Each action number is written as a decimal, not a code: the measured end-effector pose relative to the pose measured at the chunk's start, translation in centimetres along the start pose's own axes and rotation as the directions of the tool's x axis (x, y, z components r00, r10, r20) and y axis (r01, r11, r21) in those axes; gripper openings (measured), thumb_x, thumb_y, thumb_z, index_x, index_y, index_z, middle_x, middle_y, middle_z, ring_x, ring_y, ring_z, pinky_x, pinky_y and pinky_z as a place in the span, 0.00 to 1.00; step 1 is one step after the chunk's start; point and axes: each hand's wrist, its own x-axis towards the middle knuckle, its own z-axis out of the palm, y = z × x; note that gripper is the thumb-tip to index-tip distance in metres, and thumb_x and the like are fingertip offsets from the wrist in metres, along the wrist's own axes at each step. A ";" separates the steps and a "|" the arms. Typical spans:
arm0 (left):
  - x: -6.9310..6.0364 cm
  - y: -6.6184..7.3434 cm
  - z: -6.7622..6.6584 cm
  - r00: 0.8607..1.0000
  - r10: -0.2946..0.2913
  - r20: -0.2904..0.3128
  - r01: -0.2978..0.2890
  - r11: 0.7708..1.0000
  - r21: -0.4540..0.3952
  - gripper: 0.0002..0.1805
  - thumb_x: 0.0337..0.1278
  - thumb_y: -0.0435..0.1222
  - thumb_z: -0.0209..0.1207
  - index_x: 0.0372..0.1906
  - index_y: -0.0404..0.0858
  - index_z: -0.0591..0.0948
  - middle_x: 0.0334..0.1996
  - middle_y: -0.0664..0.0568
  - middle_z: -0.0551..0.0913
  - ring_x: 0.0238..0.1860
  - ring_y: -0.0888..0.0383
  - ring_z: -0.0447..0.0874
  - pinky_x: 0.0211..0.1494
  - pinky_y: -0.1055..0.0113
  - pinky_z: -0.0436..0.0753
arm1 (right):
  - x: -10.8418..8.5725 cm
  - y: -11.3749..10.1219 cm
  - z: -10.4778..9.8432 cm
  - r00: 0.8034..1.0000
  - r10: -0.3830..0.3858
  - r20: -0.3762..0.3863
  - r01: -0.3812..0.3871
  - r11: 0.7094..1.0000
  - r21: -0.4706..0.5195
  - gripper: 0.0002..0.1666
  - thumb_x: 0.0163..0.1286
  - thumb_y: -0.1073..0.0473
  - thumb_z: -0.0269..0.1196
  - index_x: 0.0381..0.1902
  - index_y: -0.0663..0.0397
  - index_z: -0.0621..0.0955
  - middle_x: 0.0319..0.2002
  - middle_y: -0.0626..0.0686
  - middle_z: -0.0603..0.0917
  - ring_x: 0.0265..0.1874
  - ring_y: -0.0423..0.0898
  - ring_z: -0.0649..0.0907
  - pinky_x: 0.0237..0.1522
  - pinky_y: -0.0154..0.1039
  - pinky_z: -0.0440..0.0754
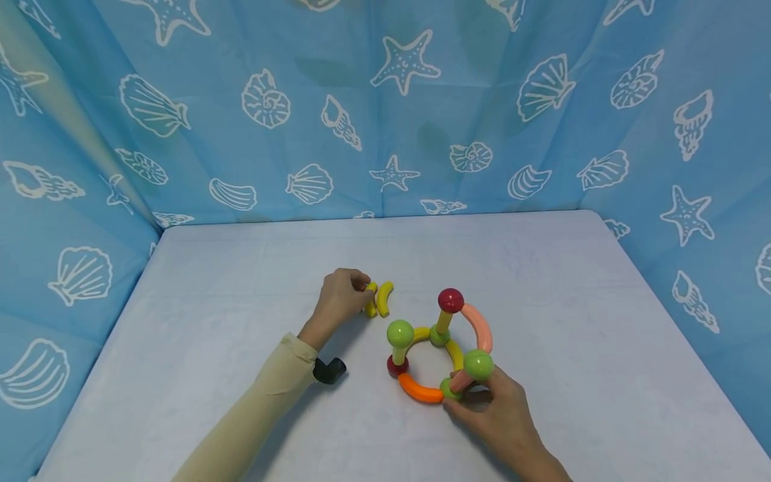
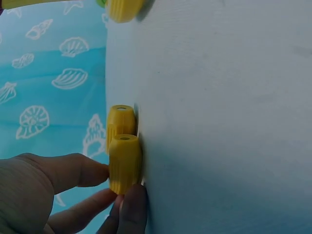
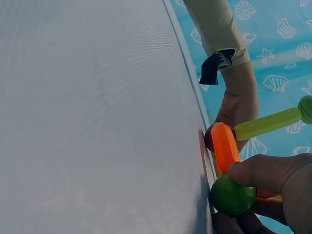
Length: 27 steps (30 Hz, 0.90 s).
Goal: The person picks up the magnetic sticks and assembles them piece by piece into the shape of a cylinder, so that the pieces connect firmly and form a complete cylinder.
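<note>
My left hand (image 1: 340, 298) pinches a yellow curved rod (image 2: 125, 165) between thumb and fingers. A second yellow curved rod (image 1: 385, 299) lies just right of it on the table. Nearer me stands a toy frame of balls and rods, its base a ring with an orange curved rod (image 1: 419, 391). Uprights carry a light green ball (image 1: 400, 333), a red ball (image 1: 450, 300) and another light green ball (image 1: 478, 364). A pink curved rod (image 1: 480, 327) arches between the last two. My right hand (image 1: 502, 418) grips a green ball (image 3: 233, 195) at the ring's near right corner.
The white table (image 1: 241, 281) extends around the pieces. A blue curtain (image 1: 349, 107) with white shells and starfish hangs behind it and along both sides. A small black device (image 1: 329, 370) sits at my left wrist, by the beige sleeve (image 1: 265, 402).
</note>
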 end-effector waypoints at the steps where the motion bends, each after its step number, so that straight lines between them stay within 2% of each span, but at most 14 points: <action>1: 0.0 0.0 0.0 1.000 0.004 0.001 -0.004 1.000 0.012 0.13 0.56 0.33 0.68 0.47 0.33 0.86 0.36 0.47 0.84 0.33 0.55 0.80 0.34 0.68 0.83 | -0.1 0.0 0.0 1.000 -0.004 -0.002 0.004 1.000 0.001 0.28 0.44 0.73 0.79 0.35 0.40 0.78 0.40 0.42 0.84 0.36 0.40 0.85 0.37 0.36 0.86; 8: -0.6 0.0 0.1 0.999 -0.031 0.024 0.030 0.997 0.070 0.18 0.52 0.35 0.72 0.48 0.33 0.85 0.37 0.47 0.84 0.34 0.55 0.80 0.34 0.69 0.83 | -0.6 0.4 -0.2 1.000 -0.019 0.002 0.019 1.000 0.000 0.31 0.44 0.74 0.79 0.34 0.37 0.77 0.40 0.41 0.84 0.37 0.39 0.85 0.38 0.36 0.86; 15: -1.3 -0.4 -0.4 1.000 -0.008 0.017 0.007 0.998 0.065 0.14 0.50 0.32 0.71 0.44 0.33 0.87 0.33 0.50 0.83 0.34 0.56 0.79 0.36 0.67 0.81 | -0.8 0.4 -0.7 0.997 -0.071 0.002 0.071 0.997 0.015 0.29 0.44 0.75 0.78 0.35 0.40 0.78 0.40 0.43 0.84 0.38 0.41 0.85 0.38 0.37 0.86; 21: -2.0 -1.1 -1.0 1.000 -0.012 0.015 0.012 1.000 -0.006 0.14 0.50 0.32 0.71 0.44 0.34 0.86 0.34 0.50 0.83 0.35 0.56 0.80 0.35 0.67 0.81 | -0.8 0.8 -0.8 0.999 -0.040 0.019 0.039 0.999 0.025 0.30 0.45 0.75 0.78 0.35 0.39 0.78 0.40 0.42 0.84 0.39 0.40 0.85 0.39 0.36 0.86; 27: -2.5 -1.6 -1.7 0.999 -0.038 0.022 0.040 0.990 -0.134 0.15 0.52 0.32 0.70 0.46 0.37 0.86 0.37 0.49 0.82 0.36 0.54 0.81 0.34 0.67 0.83 | -0.8 1.1 -0.9 0.997 -0.070 0.021 0.069 0.997 0.037 0.29 0.45 0.75 0.78 0.35 0.40 0.78 0.41 0.43 0.84 0.39 0.42 0.85 0.38 0.38 0.87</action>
